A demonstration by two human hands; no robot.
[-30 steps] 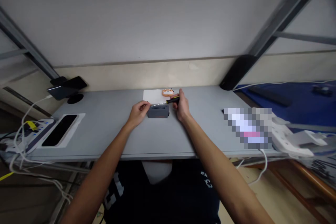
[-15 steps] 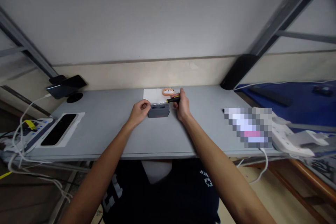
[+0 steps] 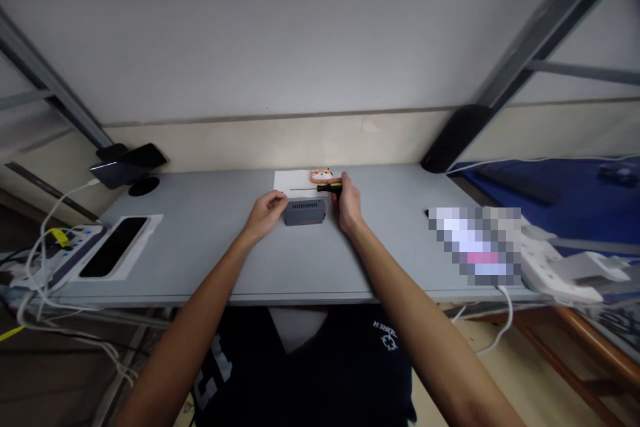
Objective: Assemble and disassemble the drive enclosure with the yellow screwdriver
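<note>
A dark grey slotted box (image 3: 305,215) stands on the grey desk, its row of vents facing up. My left hand (image 3: 266,215) is at the box's left end, fingers bent together. Whatever may be between those fingertips is too small or hidden to tell. In my right hand (image 3: 349,205) is a screwdriver (image 3: 325,188) with a black and yellow handle, its thin shaft pointing left behind the box. Under the shaft lies a white sheet of paper (image 3: 285,180). An orange and white animal-face case (image 3: 321,176) rests at the paper's right part.
A dark phone (image 3: 114,247) lies on white packaging at left, near a power strip (image 3: 85,250) with cables. Another phone stands on a holder (image 3: 129,165) behind. A black cylinder (image 3: 455,139) stands back right. A blurred-out screen (image 3: 473,245) and white power strip (image 3: 555,267) lie at right.
The screwdriver's shaft has moved away from my left fingertips and now lies farther back, nearly level. My left hand has stayed by the box's left end.
</note>
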